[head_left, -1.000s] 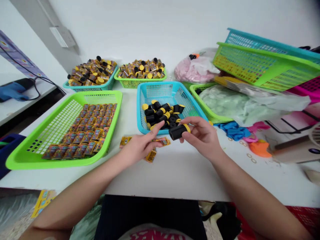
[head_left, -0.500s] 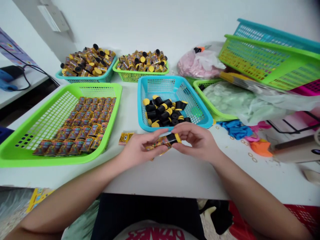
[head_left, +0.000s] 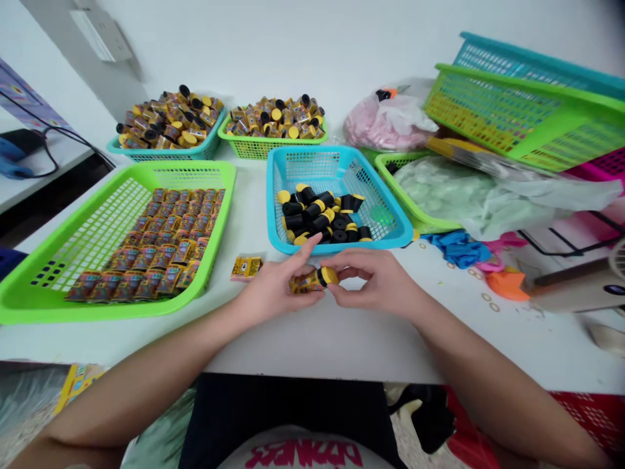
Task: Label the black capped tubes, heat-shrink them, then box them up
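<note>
Between my two hands lies a small canister (head_left: 311, 281) with a printed sleeve around it and a yellow lid facing right. My left hand (head_left: 273, 286) grips its sleeved body, thumb and fingers wrapped around it. At the lid end, the fingertips of my right hand (head_left: 374, 279) pinch the canister's edge. Just left of my left hand, a small stack of printed yellow sleeves (head_left: 245, 268) rests on the white table (head_left: 312, 345). Beyond my hands a blue basket (head_left: 293, 166) holds several plain black canisters with yellow lids (head_left: 322, 212).
A large green basket (head_left: 224, 215) at left holds rows of printed pieces. Behind it, a teal basket (head_left: 168, 154) and a green basket (head_left: 273, 148) are heaped with sleeved canisters. At right are stacked baskets (head_left: 493, 111), plastic bags (head_left: 454, 189), blue balloons (head_left: 456, 247) and a grey device (head_left: 576, 283).
The canister's black body, bare half a second ago, is now covered by the printed sleeve almost up to the lid. Both hands have come slightly closer and shifted left.
</note>
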Available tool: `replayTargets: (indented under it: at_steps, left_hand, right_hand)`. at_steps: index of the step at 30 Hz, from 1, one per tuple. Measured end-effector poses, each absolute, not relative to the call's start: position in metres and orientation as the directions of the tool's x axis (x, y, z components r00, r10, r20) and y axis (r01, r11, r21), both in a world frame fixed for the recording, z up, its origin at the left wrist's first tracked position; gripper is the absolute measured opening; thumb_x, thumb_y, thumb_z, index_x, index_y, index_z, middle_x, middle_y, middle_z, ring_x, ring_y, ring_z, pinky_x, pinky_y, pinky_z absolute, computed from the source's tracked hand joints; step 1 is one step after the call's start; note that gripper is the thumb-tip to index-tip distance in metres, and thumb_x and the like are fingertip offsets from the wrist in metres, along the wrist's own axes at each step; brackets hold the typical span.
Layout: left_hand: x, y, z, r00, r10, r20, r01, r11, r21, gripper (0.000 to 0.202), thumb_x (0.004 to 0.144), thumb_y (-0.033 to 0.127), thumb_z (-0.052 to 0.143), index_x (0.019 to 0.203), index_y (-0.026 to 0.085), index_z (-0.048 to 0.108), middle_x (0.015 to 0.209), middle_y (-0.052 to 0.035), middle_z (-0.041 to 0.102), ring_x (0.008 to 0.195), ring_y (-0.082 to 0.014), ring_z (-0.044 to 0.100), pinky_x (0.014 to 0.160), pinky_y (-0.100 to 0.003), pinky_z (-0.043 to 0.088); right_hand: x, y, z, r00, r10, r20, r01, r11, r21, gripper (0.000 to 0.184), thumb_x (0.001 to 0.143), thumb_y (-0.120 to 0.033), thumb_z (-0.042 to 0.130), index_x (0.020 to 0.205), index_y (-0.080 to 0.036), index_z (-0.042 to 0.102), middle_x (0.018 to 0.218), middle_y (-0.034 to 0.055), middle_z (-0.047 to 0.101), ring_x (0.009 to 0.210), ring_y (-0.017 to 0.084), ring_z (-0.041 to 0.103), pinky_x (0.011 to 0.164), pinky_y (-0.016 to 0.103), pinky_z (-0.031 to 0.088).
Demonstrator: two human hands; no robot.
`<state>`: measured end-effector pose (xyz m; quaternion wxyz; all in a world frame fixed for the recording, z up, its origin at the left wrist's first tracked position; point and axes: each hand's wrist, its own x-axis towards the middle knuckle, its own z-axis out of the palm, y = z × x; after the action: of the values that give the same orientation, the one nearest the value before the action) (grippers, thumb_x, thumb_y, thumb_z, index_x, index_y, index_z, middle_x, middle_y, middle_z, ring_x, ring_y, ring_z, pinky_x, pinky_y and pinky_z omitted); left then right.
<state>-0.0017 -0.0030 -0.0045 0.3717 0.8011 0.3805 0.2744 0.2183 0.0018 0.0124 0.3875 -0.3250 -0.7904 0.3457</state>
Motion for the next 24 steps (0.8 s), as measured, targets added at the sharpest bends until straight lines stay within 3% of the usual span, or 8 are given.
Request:
replayTargets:
  at_steps: [4,7,9,11,14,18,21,24]
  left_hand:
    - [0.001,-0.005,-0.003,0.553,0.816,0.167,0.478,-0.476,0.738,0.090,0.084,0.023,0.063,0.158,0.026,0.012,0.083,0.0054,0.071,0.061,-0.0085,0.058,0.068,-0.020,0.050]
    - [0.002,-0.006,-0.004,0.515,0.843,0.157,0.492,-0.440,0.751,0.088,0.086,0.025,0.062,0.158,0.026,0.011,0.084,0.0048,0.071,0.058,-0.0082,0.058,0.065,-0.020,0.049]
    - [0.004,-0.006,-0.006,0.463,0.869,0.177,0.446,-0.401,0.800,0.088,0.087,0.027,0.062,0.158,0.027,0.011,0.082,0.0053,0.070,0.057,-0.0075,0.058,0.066,-0.020,0.050]
    - [0.005,-0.005,-0.007,0.396,0.899,0.189,0.331,-0.332,0.883,0.093,0.086,0.028,0.065,0.158,0.027,0.006,0.076,0.0064,0.068,0.058,-0.0071,0.057,0.067,-0.020,0.050]
    - [0.007,-0.005,-0.007,0.345,0.930,0.129,0.058,-0.158,0.986,0.108,0.082,0.028,0.072,0.157,0.024,-0.006,0.068,0.0079,0.065,0.056,-0.0078,0.057,0.061,-0.020,0.050]
    - [0.010,-0.010,0.000,0.405,0.911,0.077,-0.193,0.002,0.981,0.124,0.078,0.024,0.077,0.154,0.026,-0.021,0.064,0.0086,0.066,0.049,-0.0075,0.055,0.053,-0.019,0.048]
    - [0.012,-0.012,0.003,0.432,0.894,0.118,-0.299,0.019,0.954,0.127,0.078,0.023,0.077,0.151,0.027,-0.026,0.065,0.0088,0.066,0.051,-0.0070,0.056,0.053,-0.017,0.047]
    - [0.014,-0.013,0.001,0.491,0.860,0.138,-0.347,0.048,0.937,0.124,0.078,0.023,0.077,0.153,0.029,-0.021,0.067,0.0094,0.064,0.054,-0.0061,0.056,0.055,-0.016,0.047]
  right_hand:
    - [0.210,0.000,0.011,-0.432,0.814,0.388,0.395,0.558,-0.730,0.015,0.079,-0.031,0.073,0.088,-0.020,0.076,0.073,0.0010,0.071,0.057,0.012,0.063,0.055,0.024,0.059]
    - [0.208,-0.001,0.011,-0.320,0.882,0.347,0.494,0.467,-0.733,0.023,0.083,-0.041,0.072,0.075,-0.020,0.074,0.060,-0.0003,0.068,0.050,0.011,0.060,0.047,0.022,0.053]
    - [0.206,-0.003,0.010,-0.263,0.874,0.408,0.456,0.486,-0.746,0.022,0.086,-0.041,0.069,0.085,-0.020,0.074,0.069,0.0016,0.072,0.056,0.013,0.065,0.052,0.025,0.058]
    - [0.204,-0.006,0.008,-0.294,0.807,0.512,0.405,0.591,-0.698,0.026,0.085,-0.036,0.070,0.107,-0.022,0.070,0.096,0.0057,0.075,0.079,0.018,0.072,0.071,0.032,0.064]
    - [0.199,-0.010,0.004,-0.442,0.638,0.631,0.437,0.767,-0.470,0.050,0.084,-0.025,0.070,0.132,-0.023,0.054,0.124,0.0116,0.067,0.114,0.025,0.065,0.096,0.042,0.058]
    - [0.197,-0.012,0.003,-0.551,0.456,0.699,0.469,0.862,-0.192,0.060,0.086,-0.016,0.064,0.142,-0.020,0.042,0.119,0.0152,0.066,0.114,0.027,0.064,0.095,0.045,0.057]
    - [0.197,-0.014,0.005,-0.559,0.426,0.711,0.469,0.870,-0.152,0.060,0.088,-0.021,0.064,0.143,-0.021,0.039,0.117,0.0143,0.066,0.110,0.028,0.065,0.091,0.046,0.058]
    - [0.195,-0.017,0.006,-0.549,0.410,0.728,0.456,0.877,-0.151,0.060,0.088,-0.023,0.066,0.142,-0.018,0.040,0.118,0.0160,0.066,0.112,0.028,0.064,0.093,0.046,0.057]
